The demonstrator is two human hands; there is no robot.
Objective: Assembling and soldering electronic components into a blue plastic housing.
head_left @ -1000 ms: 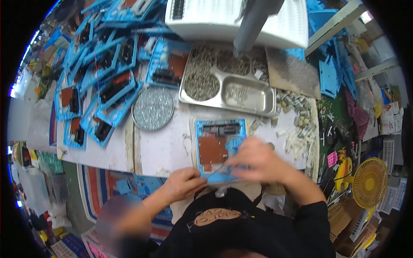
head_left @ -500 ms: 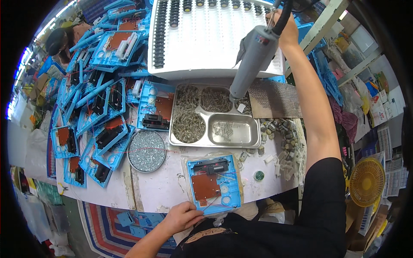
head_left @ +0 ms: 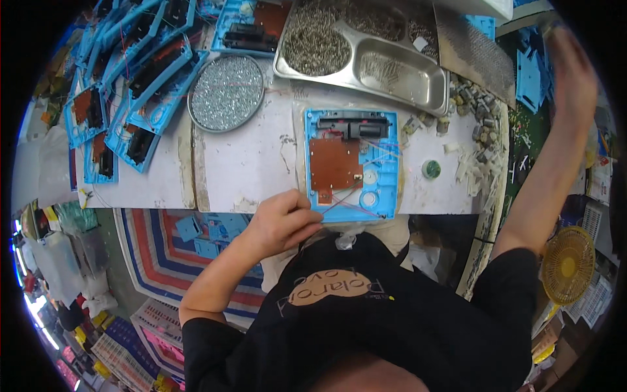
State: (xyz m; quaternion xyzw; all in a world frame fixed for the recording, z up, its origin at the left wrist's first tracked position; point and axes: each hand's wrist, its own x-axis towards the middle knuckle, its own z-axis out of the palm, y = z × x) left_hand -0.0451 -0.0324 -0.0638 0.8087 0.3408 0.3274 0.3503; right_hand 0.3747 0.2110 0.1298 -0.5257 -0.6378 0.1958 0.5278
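Note:
A blue plastic casing [head_left: 386, 157] lies at the table's front edge, directly before me. Inside it are a brown circuit board [head_left: 334, 160], a black part along the far side and thin red and blue wires. My left hand [head_left: 284, 222] has its fingers closed at the casing's near left corner. Out at the far right, my right hand [head_left: 573, 81] is raised beyond the table's side, smeared by motion. Whether it holds anything does not show. Some blue plastic parts [head_left: 528, 81] sit beside it.
Beyond the casing stand a round dish [head_left: 226, 93] of small silvery pieces and a divided metal tray [head_left: 398, 91] of small metal parts. More wired blue casings [head_left: 153, 98] pile up at left. Small metal blocks [head_left: 484, 114] and a green round piece [head_left: 431, 169] lie at right.
My right hand has gone from the white foam tray out to the far right. The view has tipped nearer to me, so the grey power screwdriver is out of sight. My left hand stays at the casing.

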